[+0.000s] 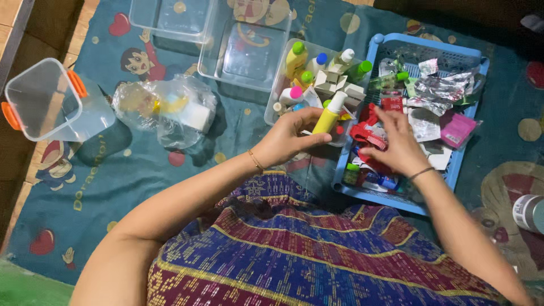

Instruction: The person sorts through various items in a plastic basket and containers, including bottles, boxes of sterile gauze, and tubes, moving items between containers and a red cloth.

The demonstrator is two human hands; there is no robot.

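Left hand (pixel 292 139) pinches a small yellow bottle (pixel 327 116) w/ a white cap, thumb on one side, fingers on the other, holding it tilted just over the near edge of the clear bin (pixel 277 99) of little bottles. Bottle looks light, rigid plastic, smooth — prob. a bit slippery, so mid-body is the sane place to grip, not the cap. Right hand (pixel 396 147) is spread, palm down, fingers splayed over the blue basket (pixel 422 51), touching red packets (pixel 365 133) among foil strips; can't tell if it grips any. Both forearms reach fwd from the lap — left wrist bent inward, right fairly straight.
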